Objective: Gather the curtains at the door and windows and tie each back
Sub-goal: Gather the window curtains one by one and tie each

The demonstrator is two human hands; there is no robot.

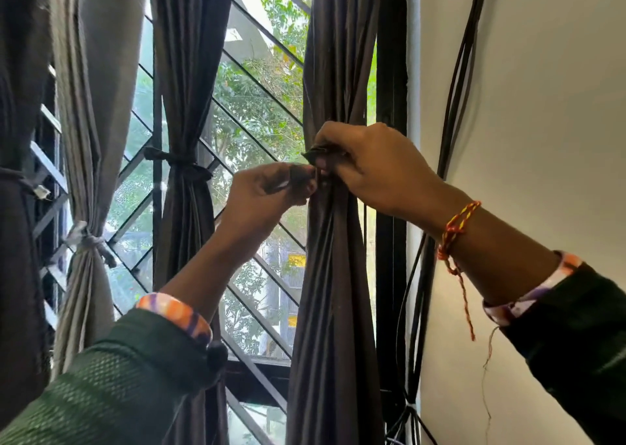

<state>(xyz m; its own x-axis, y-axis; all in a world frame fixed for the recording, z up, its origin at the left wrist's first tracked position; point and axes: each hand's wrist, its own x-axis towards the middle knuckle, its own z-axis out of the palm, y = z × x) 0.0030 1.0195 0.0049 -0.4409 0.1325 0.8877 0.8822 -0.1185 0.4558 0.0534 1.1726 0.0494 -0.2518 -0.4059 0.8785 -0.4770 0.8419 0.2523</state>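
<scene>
A dark brown curtain point(333, 275) hangs gathered into a narrow bundle at the right side of the window. My left hand point(267, 197) and my right hand point(372, 170) meet at its waist, each pinching one end of a dark fabric tie point(313, 155) that wraps the bundle. A second dark curtain point(186, 89) in the middle is bound by a knotted dark tie point(176, 163). Left of that, a grey curtain point(88, 139) is cinched with a grey tie point(84, 239). Another dark curtain point(20, 207) fills the far left edge.
Behind the curtains is a window with a black diagonal grille point(257, 119) and green trees outside. Black cables point(454, 106) run down the white wall point(542, 106) on the right, close to my right forearm. A red and yellow thread circles my right wrist.
</scene>
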